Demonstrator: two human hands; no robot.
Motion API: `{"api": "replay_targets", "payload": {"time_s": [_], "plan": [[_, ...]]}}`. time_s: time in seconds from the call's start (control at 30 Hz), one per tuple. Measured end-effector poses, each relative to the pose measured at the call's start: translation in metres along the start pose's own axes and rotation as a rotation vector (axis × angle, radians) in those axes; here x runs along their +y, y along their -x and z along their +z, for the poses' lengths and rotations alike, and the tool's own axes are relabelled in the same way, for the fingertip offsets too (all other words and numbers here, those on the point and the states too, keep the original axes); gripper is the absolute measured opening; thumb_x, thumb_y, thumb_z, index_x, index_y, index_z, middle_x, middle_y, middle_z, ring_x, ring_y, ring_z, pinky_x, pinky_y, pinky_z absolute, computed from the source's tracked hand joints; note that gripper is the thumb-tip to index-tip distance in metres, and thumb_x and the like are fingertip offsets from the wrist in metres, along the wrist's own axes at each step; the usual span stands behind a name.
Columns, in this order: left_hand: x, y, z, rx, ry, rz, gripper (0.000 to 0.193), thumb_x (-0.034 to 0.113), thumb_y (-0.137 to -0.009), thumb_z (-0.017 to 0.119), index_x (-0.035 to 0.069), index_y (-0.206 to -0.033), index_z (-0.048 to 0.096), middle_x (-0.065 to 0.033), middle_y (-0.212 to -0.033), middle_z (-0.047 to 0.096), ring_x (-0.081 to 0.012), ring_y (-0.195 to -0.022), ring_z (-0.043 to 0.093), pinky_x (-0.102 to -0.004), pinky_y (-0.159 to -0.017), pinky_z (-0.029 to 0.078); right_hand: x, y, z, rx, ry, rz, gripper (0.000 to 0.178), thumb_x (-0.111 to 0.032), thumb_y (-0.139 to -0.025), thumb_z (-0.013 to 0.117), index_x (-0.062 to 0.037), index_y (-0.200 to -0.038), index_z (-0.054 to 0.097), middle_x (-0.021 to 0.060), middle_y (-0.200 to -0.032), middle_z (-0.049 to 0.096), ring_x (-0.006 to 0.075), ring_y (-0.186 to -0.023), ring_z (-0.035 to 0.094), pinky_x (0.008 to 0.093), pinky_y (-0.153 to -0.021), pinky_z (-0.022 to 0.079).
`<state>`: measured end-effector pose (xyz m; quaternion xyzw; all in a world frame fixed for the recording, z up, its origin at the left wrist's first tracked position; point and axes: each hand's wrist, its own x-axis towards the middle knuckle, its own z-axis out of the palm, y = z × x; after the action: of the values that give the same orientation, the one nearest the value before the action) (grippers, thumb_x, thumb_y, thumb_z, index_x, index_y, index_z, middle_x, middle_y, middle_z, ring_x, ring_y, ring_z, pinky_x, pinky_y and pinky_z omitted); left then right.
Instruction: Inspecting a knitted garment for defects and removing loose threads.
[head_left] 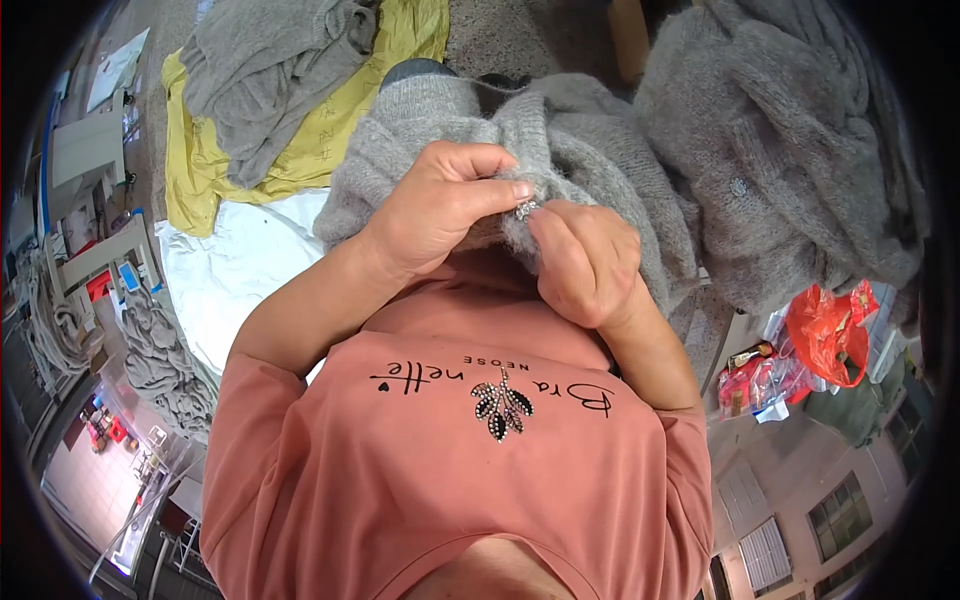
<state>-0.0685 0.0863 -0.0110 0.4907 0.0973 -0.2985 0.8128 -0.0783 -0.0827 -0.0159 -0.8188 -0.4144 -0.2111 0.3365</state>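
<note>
A fuzzy grey knitted garment [405,145] lies bunched in front of my body. On its edge sits a small sparkly button [525,209], right between my two hands. My left hand [435,205] is closed on the knit, its thumb tip pressed against the button's upper side. From the other side, my right hand [590,260] pinches at the button with curled fingers. The fingertips hide part of the button, and whether a needle or thread is there is too small to tell.
More grey knitwear [270,80] is piled on a yellow sack [190,185] at the far left, beside white sheeting [245,260]. A large heap of grey knitwear [780,140] stands close on the right. Below it are a red plastic bag [830,330] and clear packets.
</note>
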Motion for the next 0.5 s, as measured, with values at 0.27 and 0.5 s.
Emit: {"api": "replay_targets", "payload": {"time_s": [0.27,0.5], "plan": [[-0.002,0.005,-0.007,-0.010,-0.112,0.091,0.011,-0.003,-0.077,0.058,-0.002,-0.087,0.061,-0.0016,-0.079,0.061,-0.0053,-0.068,0.053,-0.0183,-0.061,0.042,0.003,-0.006,0.006,0.006,-0.024,0.174,0.023,0.007,-0.063,0.054,0.0016,-0.085,0.052,0.0139,-0.078,0.057,0.0257,-0.064,0.057,0.0299,-0.054,0.046],[-0.005,0.008,-0.002,0.148,-0.332,0.334,0.005,-0.001,-0.074,0.062,-0.003,-0.079,0.062,0.0009,-0.070,0.060,-0.0025,-0.064,0.049,-0.0179,-0.056,0.041,0.004,-0.011,0.005,-0.013,-0.395,0.441,0.028,0.010,-0.061,0.053,0.0006,-0.088,0.052,0.0148,-0.083,0.056,0.0285,-0.072,0.057,0.0298,-0.063,0.046]]}}
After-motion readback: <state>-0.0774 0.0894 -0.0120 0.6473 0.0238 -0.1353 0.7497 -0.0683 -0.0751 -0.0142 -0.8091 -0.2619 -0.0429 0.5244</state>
